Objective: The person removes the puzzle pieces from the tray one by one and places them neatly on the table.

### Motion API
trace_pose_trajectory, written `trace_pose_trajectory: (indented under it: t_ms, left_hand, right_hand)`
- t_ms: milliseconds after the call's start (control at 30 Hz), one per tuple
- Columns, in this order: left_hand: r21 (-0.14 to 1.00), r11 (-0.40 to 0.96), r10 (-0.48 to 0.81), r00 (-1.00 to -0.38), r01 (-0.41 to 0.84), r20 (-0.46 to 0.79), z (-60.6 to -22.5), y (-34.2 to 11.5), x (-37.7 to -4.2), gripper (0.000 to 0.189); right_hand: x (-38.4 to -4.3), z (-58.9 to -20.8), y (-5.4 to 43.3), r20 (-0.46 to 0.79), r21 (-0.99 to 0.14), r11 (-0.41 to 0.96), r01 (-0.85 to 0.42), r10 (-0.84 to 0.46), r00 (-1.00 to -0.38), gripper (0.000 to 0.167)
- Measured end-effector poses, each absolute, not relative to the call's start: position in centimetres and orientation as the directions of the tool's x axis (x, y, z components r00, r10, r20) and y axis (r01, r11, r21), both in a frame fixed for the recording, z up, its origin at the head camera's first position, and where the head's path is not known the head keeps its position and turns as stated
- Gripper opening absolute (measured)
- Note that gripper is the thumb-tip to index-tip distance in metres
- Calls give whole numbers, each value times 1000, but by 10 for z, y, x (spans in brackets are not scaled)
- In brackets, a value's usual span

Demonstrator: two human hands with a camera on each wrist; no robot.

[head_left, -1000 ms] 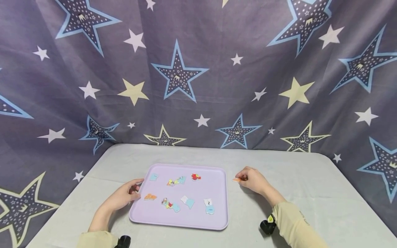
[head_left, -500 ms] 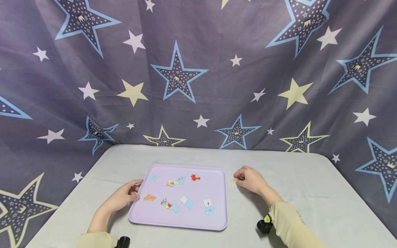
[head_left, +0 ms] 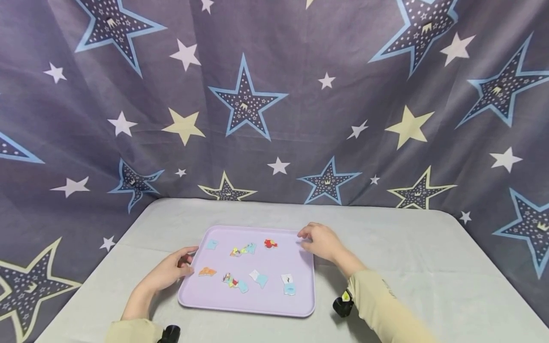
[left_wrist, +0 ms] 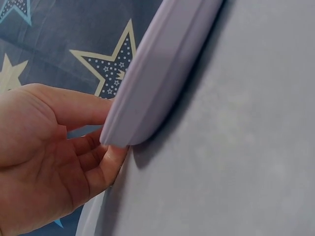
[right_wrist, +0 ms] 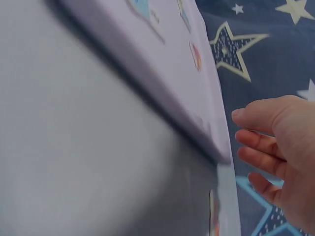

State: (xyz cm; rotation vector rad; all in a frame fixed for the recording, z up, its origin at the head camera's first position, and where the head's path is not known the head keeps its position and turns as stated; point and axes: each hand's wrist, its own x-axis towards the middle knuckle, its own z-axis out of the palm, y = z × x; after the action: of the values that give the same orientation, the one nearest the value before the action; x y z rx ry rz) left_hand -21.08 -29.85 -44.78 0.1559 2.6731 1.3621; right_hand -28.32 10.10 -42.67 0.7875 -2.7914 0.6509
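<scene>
A lilac tray point(head_left: 296, 267) lies on the table with several jigsaw pieces on it. My left hand point(head_left: 169, 271) grips its left rim, thumb above and fingers underneath, as the left wrist view shows. At the far right corner of the tray hovers my right hand point(head_left: 321, 242); in the right wrist view its thumb and fingertips stand apart with nothing between them. A piece with some orange on it point(right_wrist: 214, 216) lies off the tray in that view, seen nearly edge-on. On the tray are a red piece point(head_left: 270, 244) and an orange piece point(head_left: 208, 271).
Other pieces on the tray include a joined multicoloured strip point(head_left: 235, 283), another multicoloured cluster point(head_left: 243, 250), a white and blue piece point(head_left: 259, 278) and a small blue one point(head_left: 212, 244). Behind the grey-covered table point(head_left: 407, 267) hangs a star-patterned curtain point(head_left: 283, 119).
My right hand has let go of the orange piece outside the tray and moved left to the tray's far right corner. My left hand stays at the rim.
</scene>
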Motion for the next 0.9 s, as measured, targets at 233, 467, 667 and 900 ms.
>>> trace_pose_trajectory:
  t_ms: [233, 467, 667, 900]
  left_hand:
    - [823, 567, 158, -985, 38, -64, -451, -300, -212, 61]
    - [824, 566, 146, -987, 31, -63, -449, -297, -211, 61]
    - [829, 558, 145, -987, 22, -71, -451, -298, -211, 62]
    - [834, 551, 134, -989, 16, -70, -451, -297, -211, 61]
  right_hand:
    - [-286, -426, 75, 234, -372, 761, -532, -478, -847, 22]
    - [-287, -423, 53, 178, -377, 765, -522, -493, -852, 25]
    - [-291, -426, 40, 106, -389, 787, -479, -478, -872, 30]
    - [-293, -430, 29, 43, -370, 839, -399, -414, -909, 31]
